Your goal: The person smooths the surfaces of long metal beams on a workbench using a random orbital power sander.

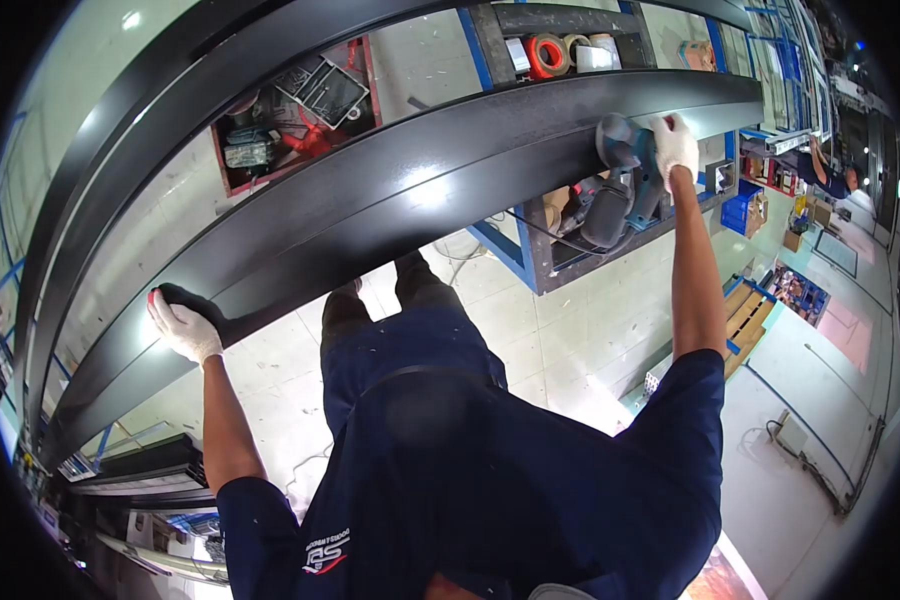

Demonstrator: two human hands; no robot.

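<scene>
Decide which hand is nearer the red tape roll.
Right. The right hand, on the power tool, is just across the black beam from the tape roll; the left hand holds far down that beam.

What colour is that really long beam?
Shiny black; the beam shows best in the head view, under the left hand and the power tool.

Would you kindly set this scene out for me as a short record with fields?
worker: one person in a navy shirt, seen from above
left: gloved left hand grips the near edge of the long black beam
right: gloved right hand holds the blue power tool against the beam's top face
beyond beam: red tool tray, tape rolls
background: another person at the far right
</scene>
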